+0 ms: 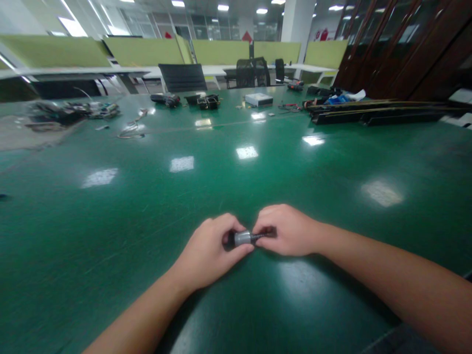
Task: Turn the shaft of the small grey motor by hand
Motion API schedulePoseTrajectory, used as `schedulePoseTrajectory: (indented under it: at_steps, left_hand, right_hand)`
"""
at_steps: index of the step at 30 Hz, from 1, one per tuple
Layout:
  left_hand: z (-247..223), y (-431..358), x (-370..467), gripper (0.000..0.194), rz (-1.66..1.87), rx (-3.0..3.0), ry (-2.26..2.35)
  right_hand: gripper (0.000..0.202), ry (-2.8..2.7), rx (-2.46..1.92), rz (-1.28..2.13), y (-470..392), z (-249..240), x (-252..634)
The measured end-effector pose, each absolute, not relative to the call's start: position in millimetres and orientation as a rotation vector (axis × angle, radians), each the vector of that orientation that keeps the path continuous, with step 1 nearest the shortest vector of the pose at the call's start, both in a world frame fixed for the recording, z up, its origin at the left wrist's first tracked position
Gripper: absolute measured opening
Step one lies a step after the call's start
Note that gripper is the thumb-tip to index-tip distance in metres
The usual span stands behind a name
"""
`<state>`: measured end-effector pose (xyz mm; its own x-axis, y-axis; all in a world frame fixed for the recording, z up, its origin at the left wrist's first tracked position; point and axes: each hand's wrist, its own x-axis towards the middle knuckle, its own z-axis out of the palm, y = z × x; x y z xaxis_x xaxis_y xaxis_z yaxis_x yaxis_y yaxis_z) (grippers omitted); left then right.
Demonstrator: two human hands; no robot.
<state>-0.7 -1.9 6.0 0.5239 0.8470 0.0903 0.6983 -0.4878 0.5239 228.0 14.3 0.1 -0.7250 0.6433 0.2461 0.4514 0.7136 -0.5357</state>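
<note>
A small silver cylinder [242, 239] with dark ends lies nearly level between my two hands, just above or on the green table [206, 191]. Its exact kind I cannot make out. My left hand [210, 248] has its thumb and forefinger closed around the cylinder's body from the left. From the right, the fingers of my right hand [285, 228] pinch the thin dark piece [258, 237] that sticks out of the cylinder's end. Part of that piece is hidden by the fingers.
Tangled electronic parts [73, 110] lie at the far left. Dark devices [202, 101] and a flat silver box [258, 100] stand along the back. Long dark bars [376, 114] are stacked at the far right. Beyond the table are chairs [182, 77] and green partitions [143, 50].
</note>
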Motion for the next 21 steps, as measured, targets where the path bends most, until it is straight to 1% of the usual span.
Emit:
schedulePoseTrajectory:
  at_steps: [21]
  left_hand:
    - [2.9,-1.4,-2.6,0.021,0.452,2.332,1.26]
  right_hand:
    - [0.007,-2.56,-0.877,0.613,15.9,3.5,236.8]
